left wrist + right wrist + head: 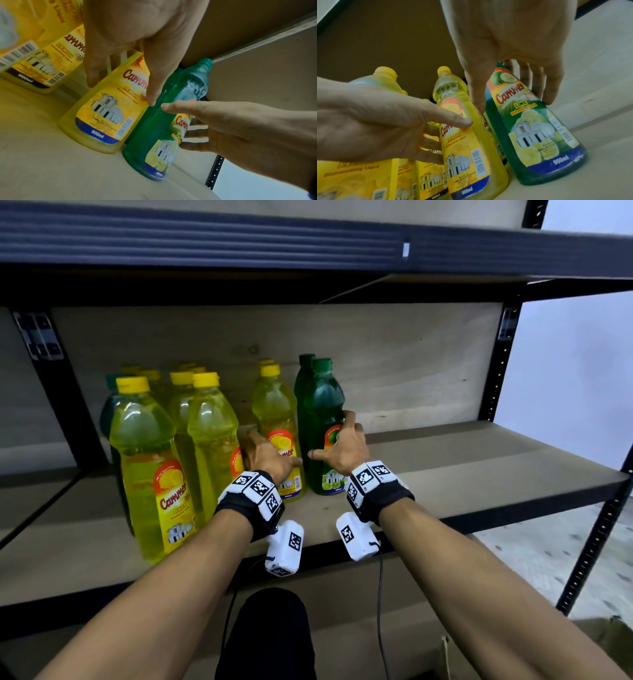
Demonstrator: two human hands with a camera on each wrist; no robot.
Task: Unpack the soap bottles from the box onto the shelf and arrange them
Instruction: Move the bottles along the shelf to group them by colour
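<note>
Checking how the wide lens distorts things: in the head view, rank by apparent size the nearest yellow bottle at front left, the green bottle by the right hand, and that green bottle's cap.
1. Nearest yellow bottle, though nearness inflates it.
2. Green bottle.
3. Its green cap.

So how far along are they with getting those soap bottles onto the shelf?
Well under way, it seems. A cluster of yellow bottles already stands at the left of the shelf. In hand now: the left hand is around a yellow lemon bottle, the right hand around a green lime bottle, both standing side by side. The box is out of view, so how many remain is unknown.
</note>
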